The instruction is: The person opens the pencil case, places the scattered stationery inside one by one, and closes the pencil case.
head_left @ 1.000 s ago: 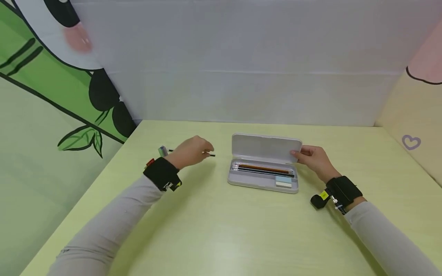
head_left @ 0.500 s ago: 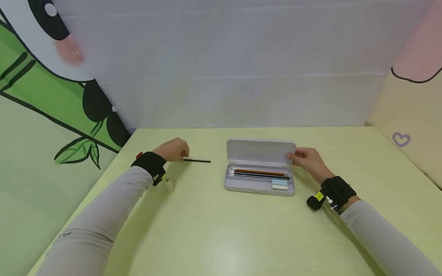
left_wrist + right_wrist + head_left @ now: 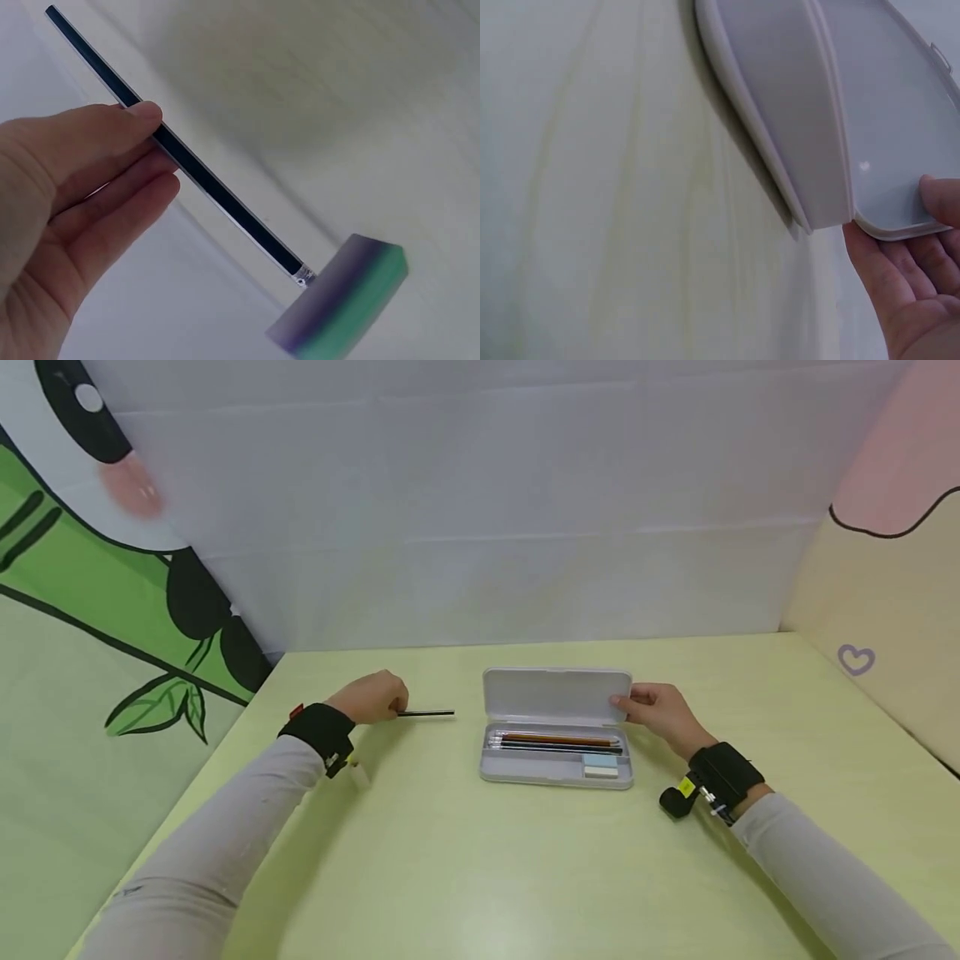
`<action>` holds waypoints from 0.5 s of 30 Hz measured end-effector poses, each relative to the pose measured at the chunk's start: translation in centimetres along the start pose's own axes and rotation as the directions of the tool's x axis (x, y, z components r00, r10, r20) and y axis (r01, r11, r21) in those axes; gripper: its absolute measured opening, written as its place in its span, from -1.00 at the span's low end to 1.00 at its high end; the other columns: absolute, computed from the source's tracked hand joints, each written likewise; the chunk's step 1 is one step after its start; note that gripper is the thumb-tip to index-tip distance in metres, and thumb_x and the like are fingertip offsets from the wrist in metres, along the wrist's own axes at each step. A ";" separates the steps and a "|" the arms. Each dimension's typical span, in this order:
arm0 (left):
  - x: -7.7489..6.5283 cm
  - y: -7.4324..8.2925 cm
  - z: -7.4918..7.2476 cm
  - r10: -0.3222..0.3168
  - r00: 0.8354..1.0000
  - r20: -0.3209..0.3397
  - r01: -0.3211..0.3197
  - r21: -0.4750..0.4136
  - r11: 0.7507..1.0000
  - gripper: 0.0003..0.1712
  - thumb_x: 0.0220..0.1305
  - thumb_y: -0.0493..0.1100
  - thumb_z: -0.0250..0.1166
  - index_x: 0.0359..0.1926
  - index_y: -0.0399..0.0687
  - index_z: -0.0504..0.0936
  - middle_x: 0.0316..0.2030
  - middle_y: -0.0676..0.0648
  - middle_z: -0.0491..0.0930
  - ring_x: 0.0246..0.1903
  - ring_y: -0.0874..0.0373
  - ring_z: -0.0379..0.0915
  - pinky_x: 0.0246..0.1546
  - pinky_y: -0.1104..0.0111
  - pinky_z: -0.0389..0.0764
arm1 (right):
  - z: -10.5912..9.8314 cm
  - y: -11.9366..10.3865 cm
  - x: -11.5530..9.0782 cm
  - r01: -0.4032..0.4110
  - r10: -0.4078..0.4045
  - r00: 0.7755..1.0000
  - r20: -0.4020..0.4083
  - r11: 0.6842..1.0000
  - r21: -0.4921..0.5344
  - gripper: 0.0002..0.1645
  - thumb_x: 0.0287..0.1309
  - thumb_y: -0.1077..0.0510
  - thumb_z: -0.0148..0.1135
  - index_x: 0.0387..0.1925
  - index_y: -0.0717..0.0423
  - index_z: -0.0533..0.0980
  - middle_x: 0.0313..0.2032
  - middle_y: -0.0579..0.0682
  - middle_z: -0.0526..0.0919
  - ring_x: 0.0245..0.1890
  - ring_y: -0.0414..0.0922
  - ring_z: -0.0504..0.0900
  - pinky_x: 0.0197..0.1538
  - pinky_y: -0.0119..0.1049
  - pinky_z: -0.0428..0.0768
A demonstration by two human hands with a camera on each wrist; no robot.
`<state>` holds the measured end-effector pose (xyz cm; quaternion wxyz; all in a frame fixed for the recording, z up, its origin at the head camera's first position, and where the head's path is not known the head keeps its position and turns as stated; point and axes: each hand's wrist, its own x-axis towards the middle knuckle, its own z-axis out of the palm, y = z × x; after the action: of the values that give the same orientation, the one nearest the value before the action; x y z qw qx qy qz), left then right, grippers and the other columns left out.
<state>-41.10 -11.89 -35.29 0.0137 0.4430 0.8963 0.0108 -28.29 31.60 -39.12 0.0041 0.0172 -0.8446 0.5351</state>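
My left hand point(image 3: 369, 697) pinches a black pencil point(image 3: 427, 713) between thumb and fingers, over the table's left part. The left wrist view shows that pencil point(image 3: 214, 187) whole, with silver edges and a silvery band near its lower end. A blurred green and purple block point(image 3: 341, 300) overlaps that end. On the right, my right hand point(image 3: 663, 714) grips the raised lid point(image 3: 555, 695) of a pale grey pencil case by its right edge. Inside the open case point(image 3: 525, 768) lie several pencils point(image 3: 558, 742), brown and black, and a light blue and white eraser point(image 3: 600, 766).
The pale yellow-green table point(image 3: 465, 860) ends at a white backdrop point(image 3: 487, 527). A small pale block-like thing point(image 3: 361, 774) shows just below the left wrist strap point(image 3: 318, 732). Painted walls stand on both sides.
My left hand has moved left, away from the case, and its fingers have closed in on the pencil. The right hand keeps its hold on the lid. The head view has shifted slightly.
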 end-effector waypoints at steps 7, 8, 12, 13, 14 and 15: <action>0.2 2.4 -1.8 0.042 0.999 -0.030 -0.042 -0.008 0.999 -0.89 0.08 -0.44 0.31 -0.48 -0.19 0.66 -0.55 0.00 0.57 -0.52 0.23 0.35 -0.44 0.39 0.45 | -0.2 -0.1 0.0 -0.012 0.012 1.000 -0.004 1.000 -0.004 -0.37 0.31 0.00 0.15 0.24 0.36 0.39 0.18 0.37 0.49 -0.19 -0.45 0.63 0.08 -0.26 0.62; 0.2 2.9 -2.0 0.044 0.999 -0.031 -0.045 -0.013 0.999 -0.90 0.08 -0.43 0.31 -0.47 -0.20 0.67 -0.55 0.00 0.57 -0.52 0.23 0.36 -0.44 0.39 0.46 | -0.2 -0.1 0.1 -0.012 0.012 1.000 -0.001 1.000 -0.001 -0.38 0.31 0.01 0.15 0.24 0.37 0.38 0.18 0.37 0.49 -0.20 -0.45 0.63 0.08 -0.27 0.62; 0.5 4.9 -2.8 0.052 0.998 -0.033 -0.052 -0.019 0.998 -0.92 0.09 -0.42 0.31 -0.43 -0.19 0.69 -0.51 -0.02 0.63 -0.50 0.22 0.44 -0.40 0.37 0.52 | -0.1 0.1 0.2 -0.018 0.018 1.000 0.000 1.000 0.004 -0.37 0.31 0.00 0.15 0.24 0.37 0.38 0.18 0.37 0.50 -0.20 -0.45 0.64 0.08 -0.27 0.62; 0.6 5.4 -3.0 0.056 0.998 -0.034 -0.057 -0.018 0.998 -0.91 0.10 -0.41 0.31 -0.43 -0.19 0.69 -0.50 -0.03 0.64 -0.49 0.22 0.46 -0.40 0.37 0.54 | -0.1 0.1 0.2 -0.019 0.019 1.000 -0.002 1.000 0.004 -0.37 0.31 0.00 0.15 0.24 0.36 0.38 0.17 0.36 0.50 -0.20 -0.45 0.64 0.08 -0.28 0.62; 0.8 5.8 -3.2 0.058 0.998 -0.033 -0.059 -0.017 0.998 -0.91 0.10 -0.41 0.31 -0.43 -0.18 0.69 -0.50 -0.03 0.65 -0.49 0.21 0.46 -0.39 0.36 0.55 | 0.0 0.2 0.3 -0.021 0.021 1.000 -0.004 1.000 0.002 -0.37 0.31 0.00 0.15 0.24 0.36 0.38 0.17 0.36 0.50 -0.20 -0.45 0.64 0.08 -0.28 0.62; 1.0 6.2 -3.3 0.059 0.998 -0.032 -0.060 -0.016 0.998 -0.91 0.11 -0.41 0.31 -0.43 -0.17 0.69 -0.50 -0.03 0.65 -0.49 0.21 0.47 -0.39 0.36 0.55 | 0.0 0.2 0.3 -0.022 0.022 1.000 -0.004 1.000 0.001 -0.37 0.31 0.00 0.15 0.24 0.36 0.38 0.17 0.36 0.50 -0.21 -0.45 0.64 0.08 -0.28 0.62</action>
<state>-36.88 -7.38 -31.81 0.0029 0.4692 0.8827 0.0257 -28.55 31.71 -39.27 -0.0001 0.0067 -0.8444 0.5357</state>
